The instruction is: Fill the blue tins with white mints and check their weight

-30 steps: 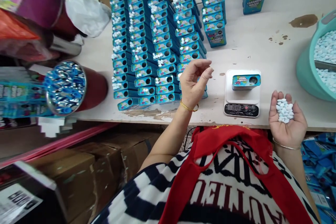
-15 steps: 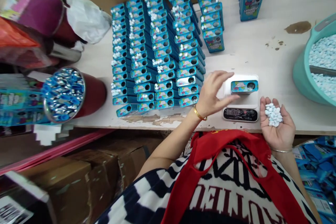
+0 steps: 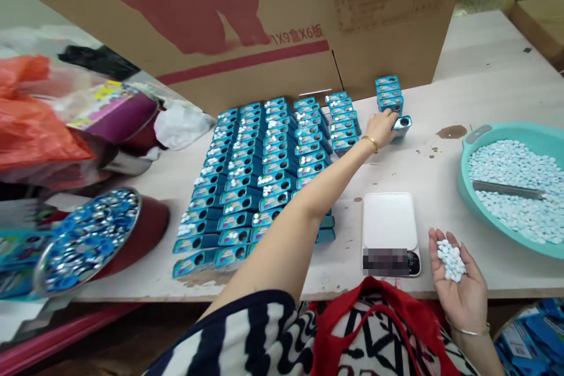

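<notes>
My left hand [image 3: 382,127] reaches far forward, its fingers round a blue candy box [image 3: 402,124] beside a short row of upright blue boxes [image 3: 388,94] near the carton. My right hand [image 3: 462,288] is palm up at the table's front edge, cupped under a small heap of pale blue candies [image 3: 451,261]. Between my arms lies a white scale [image 3: 389,220] with a bare plate; its display is blurred out. Left of it stand rows of blue boxes [image 3: 238,182] with round holes on top, several with white candies on them. My left forearm hides some of these.
A turquoise tub [image 3: 467,188] of pale candies, with a metal scoop [image 3: 506,189] in it, stands at the right. A red pot [image 3: 154,223] of blue and silver pieces is at the left. A large carton [image 3: 299,23] rises behind the boxes.
My left hand has moved from the scale to the far row, and the box that stood on the scale is gone from it. The view has tilted up. My right hand still holds candies.
</notes>
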`<state>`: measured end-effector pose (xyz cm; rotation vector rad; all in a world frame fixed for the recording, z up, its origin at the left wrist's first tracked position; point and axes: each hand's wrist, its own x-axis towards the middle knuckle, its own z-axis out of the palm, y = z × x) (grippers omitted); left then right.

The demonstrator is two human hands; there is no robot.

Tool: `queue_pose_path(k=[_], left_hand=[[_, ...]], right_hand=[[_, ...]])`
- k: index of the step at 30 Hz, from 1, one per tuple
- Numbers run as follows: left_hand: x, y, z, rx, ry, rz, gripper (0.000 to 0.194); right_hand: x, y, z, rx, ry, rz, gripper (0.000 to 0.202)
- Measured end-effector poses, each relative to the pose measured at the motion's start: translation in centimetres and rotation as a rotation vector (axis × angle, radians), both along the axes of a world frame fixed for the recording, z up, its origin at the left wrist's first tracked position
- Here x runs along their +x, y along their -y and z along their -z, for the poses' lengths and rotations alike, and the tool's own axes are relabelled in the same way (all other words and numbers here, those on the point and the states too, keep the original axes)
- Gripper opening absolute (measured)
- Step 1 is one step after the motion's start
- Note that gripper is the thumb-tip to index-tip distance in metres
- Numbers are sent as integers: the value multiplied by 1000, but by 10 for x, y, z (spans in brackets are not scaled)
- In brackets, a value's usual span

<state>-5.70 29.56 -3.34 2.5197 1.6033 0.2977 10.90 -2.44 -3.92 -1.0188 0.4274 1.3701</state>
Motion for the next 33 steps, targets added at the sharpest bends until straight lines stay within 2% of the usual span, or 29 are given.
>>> queue_pose_path(k=[3,5,7,11,14,17,20,23,25,29,31,33], left_hand=[[7,-33,13,1,-45,-79,37],[6,-40,16,57,-55,-120,37],[0,-36,13,118,-54,-126,40],[-32,-2,-8,143,-68,-83,39],[-64,35,-17,122,-142,-136,37],[-90,62,-9,76,-263,-174,37],[-101,76,5,74,-314,-127,20],[-95,93,1,118,-325,-24,20],[-84,116,-15,114,-339,57,24],[-49,175,-55,30,-340,254,25],[-29,199,-65,-23,-329,359,26],[-11,215,-66,-69,-332,441,27]], right_hand=[[6,-7,-1,-38,-9,47,25],[6,-12,0,-56,-19,55,25],[5,-17,2,-69,-32,46,24],[-1,-22,4,-93,-48,24,23],[-5,-22,5,-107,-60,7,24],[-8,-19,4,-93,-72,-21,24],[-12,-16,-1,-72,-65,-41,23],[-15,-10,-6,-58,-53,-38,24],[-15,-5,-8,-55,-45,-28,24],[-11,6,-8,-48,-23,3,26],[-9,11,-9,-34,-8,4,27],[-8,17,-9,-17,4,-6,27]])
